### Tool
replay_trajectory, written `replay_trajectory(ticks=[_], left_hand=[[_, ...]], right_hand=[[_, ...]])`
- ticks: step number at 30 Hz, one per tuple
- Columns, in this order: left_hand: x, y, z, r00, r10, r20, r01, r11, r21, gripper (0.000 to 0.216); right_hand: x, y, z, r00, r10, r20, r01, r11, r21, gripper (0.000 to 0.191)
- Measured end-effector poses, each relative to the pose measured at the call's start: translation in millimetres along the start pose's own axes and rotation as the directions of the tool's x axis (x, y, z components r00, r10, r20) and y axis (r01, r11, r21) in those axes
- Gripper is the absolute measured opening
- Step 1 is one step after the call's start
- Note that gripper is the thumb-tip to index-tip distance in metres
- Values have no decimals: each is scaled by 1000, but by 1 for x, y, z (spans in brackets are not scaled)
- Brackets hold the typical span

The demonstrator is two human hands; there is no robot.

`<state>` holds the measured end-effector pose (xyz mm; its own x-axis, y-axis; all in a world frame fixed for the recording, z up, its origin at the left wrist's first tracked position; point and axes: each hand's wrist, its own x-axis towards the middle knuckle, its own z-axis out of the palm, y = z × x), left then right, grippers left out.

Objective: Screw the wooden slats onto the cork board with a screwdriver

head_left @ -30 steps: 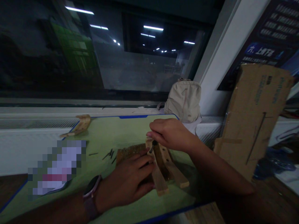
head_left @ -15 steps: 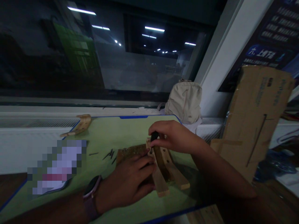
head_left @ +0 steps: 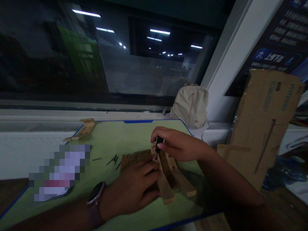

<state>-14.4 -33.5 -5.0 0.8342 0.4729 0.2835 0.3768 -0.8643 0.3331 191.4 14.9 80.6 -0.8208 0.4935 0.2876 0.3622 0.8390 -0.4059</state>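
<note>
My right hand (head_left: 176, 144) is closed around the black handle of a screwdriver (head_left: 159, 142), held nearly upright. Its tip meets a hole near the far end of a pale, curved wooden piece (head_left: 166, 189). Against the left side of that piece lies my left hand (head_left: 134, 181), its fingers bent over the edge and gripping it. To the right is a second curved wooden piece (head_left: 185, 183) with holes, partly under my right hand. Beneath both is a brown, shiny tape-covered block (head_left: 137, 155). Several dark screws (head_left: 113, 159) lie left of the block.
The green tabletop (head_left: 108, 134) has a blue edge. At its far left corner rests another curved wooden piece (head_left: 84, 130). A blurred-out item (head_left: 62, 173) lies at the left. Behind the table are a beige backpack (head_left: 190, 106) and a window; cardboard (head_left: 267, 128) stands at the right.
My right hand's fingers have shifted on the screwdriver, showing more of its black handle. My left hand stays on the wooden piece. The view has shifted slightly.
</note>
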Motion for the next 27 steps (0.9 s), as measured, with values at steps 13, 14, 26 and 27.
replay_trajectory(ticks=[13, 14, 26, 27], left_hand=[[-1, 1, -1, 1000, 4, -6, -4, 1000, -13, 28], [-1, 1, -1, 1000, 10, -16, -10, 1000, -17, 29], [-1, 1, -1, 1000, 11, -5, -11, 1000, 3, 26], [-1, 1, -1, 1000, 12, -5, -12, 1000, 11, 25]], right_hand=[[9, -2, 12, 972, 186, -141, -227, 894, -386, 24], [8, -3, 10, 975, 187, -119, -218, 910, -352, 21], [-8, 1, -11, 997, 10, -75, -14, 998, -56, 20], [-7, 1, -9, 994, 29, -106, -40, 994, -105, 15]])
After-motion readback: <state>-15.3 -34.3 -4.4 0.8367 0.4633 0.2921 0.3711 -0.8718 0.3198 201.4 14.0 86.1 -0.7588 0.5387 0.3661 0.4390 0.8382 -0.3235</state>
